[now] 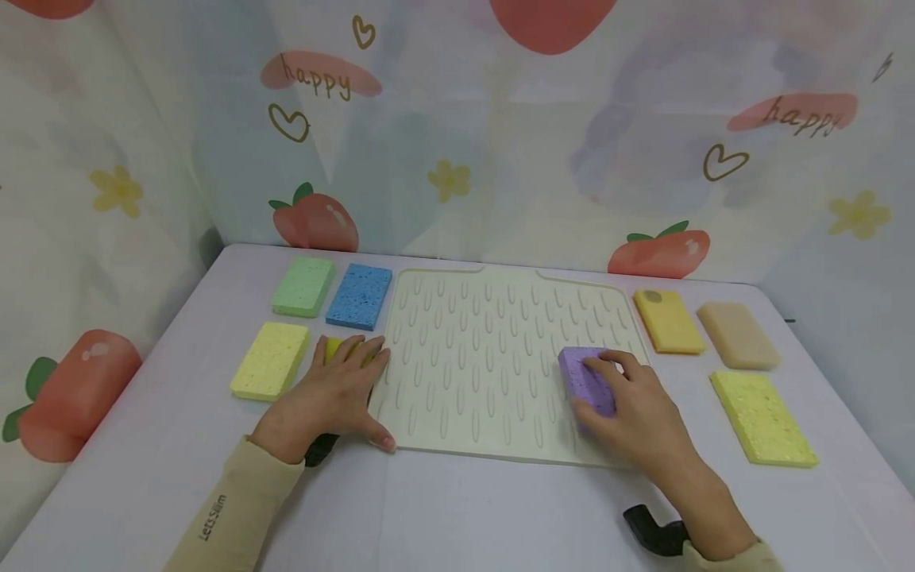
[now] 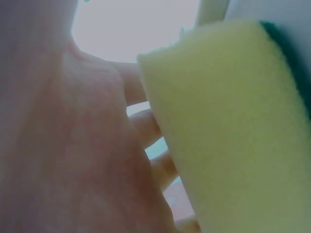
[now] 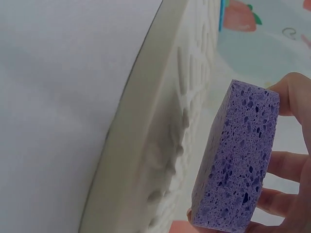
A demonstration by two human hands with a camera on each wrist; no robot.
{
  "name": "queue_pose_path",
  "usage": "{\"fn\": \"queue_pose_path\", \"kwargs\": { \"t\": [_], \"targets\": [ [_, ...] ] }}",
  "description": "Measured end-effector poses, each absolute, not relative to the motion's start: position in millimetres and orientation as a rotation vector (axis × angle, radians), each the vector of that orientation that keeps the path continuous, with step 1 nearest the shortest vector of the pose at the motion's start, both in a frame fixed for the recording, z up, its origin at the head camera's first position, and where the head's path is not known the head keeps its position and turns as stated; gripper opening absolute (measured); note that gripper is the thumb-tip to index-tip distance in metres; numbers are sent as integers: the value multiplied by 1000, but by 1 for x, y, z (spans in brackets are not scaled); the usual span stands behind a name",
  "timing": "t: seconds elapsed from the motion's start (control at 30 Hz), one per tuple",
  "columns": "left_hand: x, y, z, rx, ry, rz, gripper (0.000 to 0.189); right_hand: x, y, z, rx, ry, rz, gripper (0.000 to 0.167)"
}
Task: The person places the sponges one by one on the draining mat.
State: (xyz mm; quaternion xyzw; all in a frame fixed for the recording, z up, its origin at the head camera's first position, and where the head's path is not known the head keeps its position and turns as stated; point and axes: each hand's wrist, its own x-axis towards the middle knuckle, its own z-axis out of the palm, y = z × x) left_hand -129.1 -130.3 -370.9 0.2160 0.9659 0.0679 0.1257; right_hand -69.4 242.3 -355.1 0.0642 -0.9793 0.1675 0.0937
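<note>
My right hand [image 1: 638,405] pinches a purple sponge [image 1: 584,377] between thumb and fingers, over the right part of a cream ribbed mat [image 1: 457,369]. In the right wrist view the pitted purple sponge [image 3: 238,158] shows on edge beside the mat's thick rim [image 3: 131,145]. My left hand [image 1: 325,405] lies spread palm down at the mat's left edge, its thumb by the near left corner. Beneath its fingers is a yellow sponge [image 1: 333,348], mostly hidden from above. Seen from the left wrist, that yellow sponge [image 2: 228,126] has a green scouring layer [image 2: 290,63], and the fingers reach its upper side.
Left of the mat lie a green sponge [image 1: 303,286], a blue sponge [image 1: 360,296] and a pale yellow sponge [image 1: 270,361]. To the right are an orange-yellow sponge [image 1: 668,322], a beige sponge [image 1: 739,335] and a bright yellow sponge [image 1: 763,419]. A patterned cloth backdrop [image 1: 515,159] rises behind the table.
</note>
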Motion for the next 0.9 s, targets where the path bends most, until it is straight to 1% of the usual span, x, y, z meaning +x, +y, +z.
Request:
{"fn": "queue_pose_path", "kwargs": {
  "t": [0.33, 0.9],
  "targets": [
    [-130, -130, -371, 627, 2807, 192, 132, -76, 215, -355, 233, -2916, 506, 52],
    [-130, -131, -371, 652, 2828, 162, 132, -84, 172, -358, 400, -2856, 595, 47]
  ]
}}
